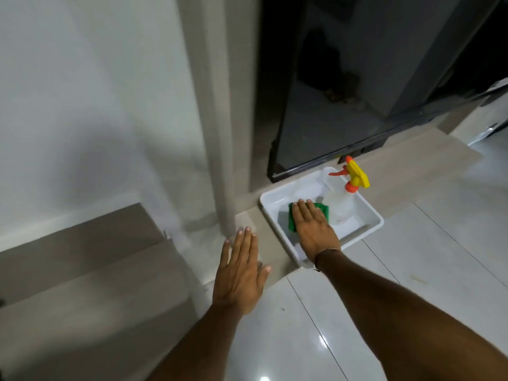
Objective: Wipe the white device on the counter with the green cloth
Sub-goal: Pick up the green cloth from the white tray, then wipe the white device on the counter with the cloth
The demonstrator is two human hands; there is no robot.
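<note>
A green cloth (292,220) lies inside a white plastic tub (368,215) on the floor. My right hand (313,229) rests flat on top of the cloth with its fingers stretched out, covering most of it. My left hand (242,273) hovers open over the floor to the left of the tub, palm down, fingers spread, holding nothing. No white device or counter is in view.
A clear spray bottle (342,202) with a yellow and orange trigger head stands in the tub beside the cloth. Behind the tub is a dark glass door (343,92) in a black frame. A white wall and pillar (214,119) stand to the left, with beige steps (82,243) below.
</note>
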